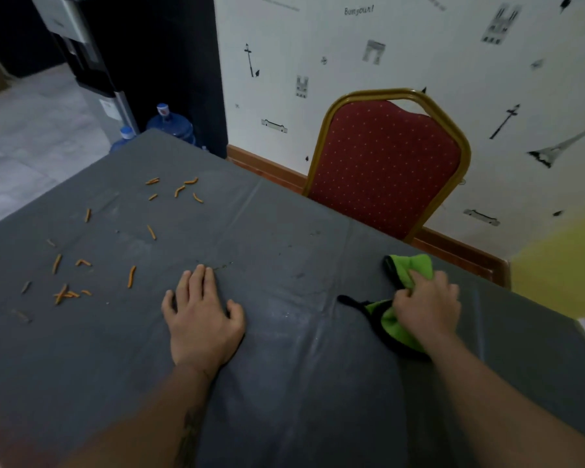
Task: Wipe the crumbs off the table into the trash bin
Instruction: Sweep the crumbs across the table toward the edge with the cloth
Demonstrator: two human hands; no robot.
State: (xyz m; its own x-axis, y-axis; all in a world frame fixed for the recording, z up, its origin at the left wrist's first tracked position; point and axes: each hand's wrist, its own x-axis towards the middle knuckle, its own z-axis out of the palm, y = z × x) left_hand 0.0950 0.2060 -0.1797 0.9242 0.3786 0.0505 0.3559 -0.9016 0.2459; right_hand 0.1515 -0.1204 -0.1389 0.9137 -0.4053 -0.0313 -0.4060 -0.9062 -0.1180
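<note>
Several orange stick-shaped crumbs [131,276] lie scattered over the left part of the grey table [277,238]. My left hand [201,315] rests flat on the cloth just right of them, fingers spread, holding nothing. A green cloth with black trim [394,324] lies bunched near the table's right edge. My right hand [426,307] presses down on it with the fingers curled into the fabric. No trash bin is in view.
A red chair with a gold frame [385,163] stands against the far edge of the table, before a patterned wall. Two blue water bottles [169,125] and a dispenser [81,52] stand on the tiled floor beyond the far left corner.
</note>
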